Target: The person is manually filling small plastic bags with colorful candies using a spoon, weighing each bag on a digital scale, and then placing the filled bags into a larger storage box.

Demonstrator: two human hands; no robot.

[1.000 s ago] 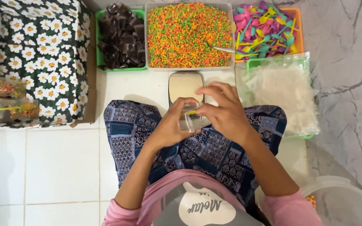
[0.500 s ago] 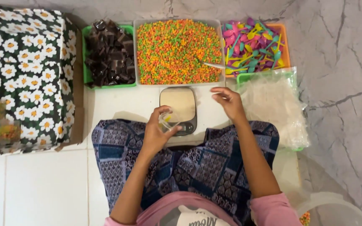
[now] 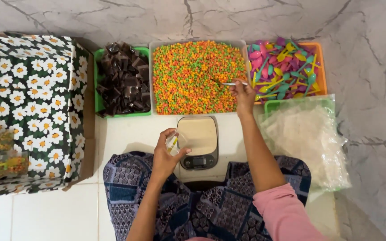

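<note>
While the left hand (image 3: 165,156) is pinching a small clear bag (image 3: 174,143) beside the scale (image 3: 197,142), the right hand (image 3: 243,94) is gripping a spoon (image 3: 228,83) in the candy tray (image 3: 197,76), best scooped level

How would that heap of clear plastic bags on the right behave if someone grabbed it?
The clear plastic bags would probably feel floppy and very light: they lie crumpled and see-through, spilling over the green tray. They look glossy, so likely slippery, and a grab might lift only a few while the rest slide off. Nothing suggests they would roll or break.
</note>
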